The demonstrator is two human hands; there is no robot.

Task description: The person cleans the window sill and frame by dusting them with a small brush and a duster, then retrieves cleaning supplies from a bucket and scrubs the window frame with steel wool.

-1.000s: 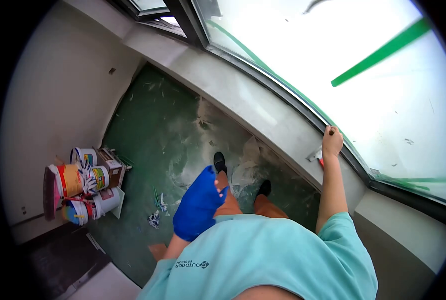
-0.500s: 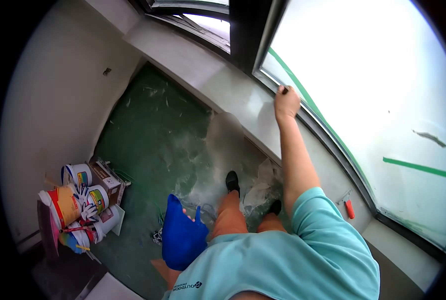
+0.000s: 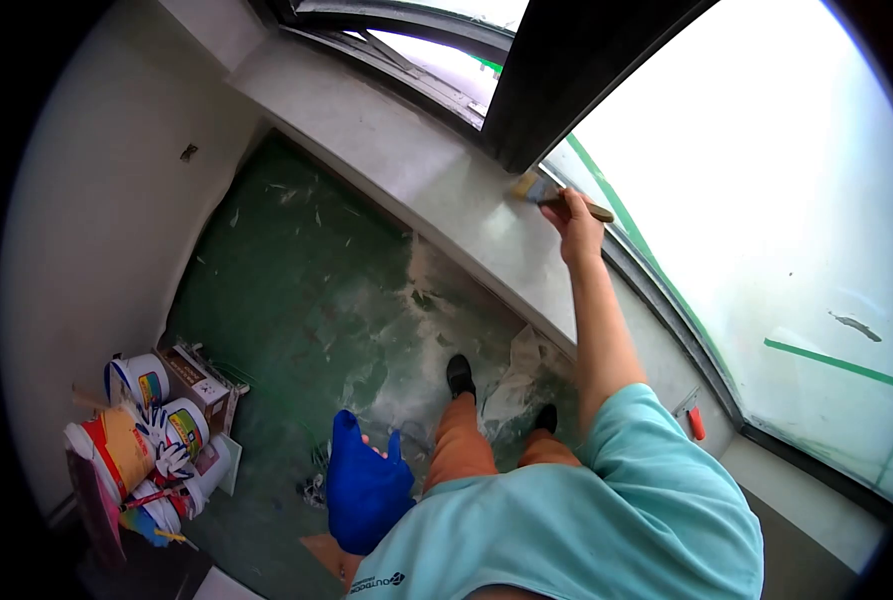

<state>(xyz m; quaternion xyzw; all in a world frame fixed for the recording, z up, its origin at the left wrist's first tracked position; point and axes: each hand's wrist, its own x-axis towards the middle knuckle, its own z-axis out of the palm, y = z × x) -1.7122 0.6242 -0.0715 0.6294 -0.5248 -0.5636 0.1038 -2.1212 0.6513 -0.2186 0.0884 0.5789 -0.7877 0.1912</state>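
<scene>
My right hand [image 3: 578, 225] is closed round the handle of a paintbrush [image 3: 546, 191] above the pale window sill [image 3: 466, 200]. The brush's blurred bristles point left, beside the foot of the dark window frame [image 3: 566, 70]. A blue bag or cloth [image 3: 364, 490] hangs at my left hand [image 3: 373, 445]; only some fingertips show past it, and how they grip is hidden. Green tape [image 3: 656, 260] runs along the lower edge of the window pane. A scraper with a red handle [image 3: 697, 423] lies on the sill to the right.
Stacked buckets [image 3: 126, 450] with white gloves [image 3: 166, 450] on them stand at the lower left, near a cardboard box [image 3: 194, 382]. My feet are on the green, dusty floor [image 3: 296, 270]. Crumpled scraps lie on it beside the blue bag or cloth.
My right hand has moved left along the window with the brush, whose bristles now show over the sill. The scraper is now seen whole. The view has shifted; the blue thing stays low.
</scene>
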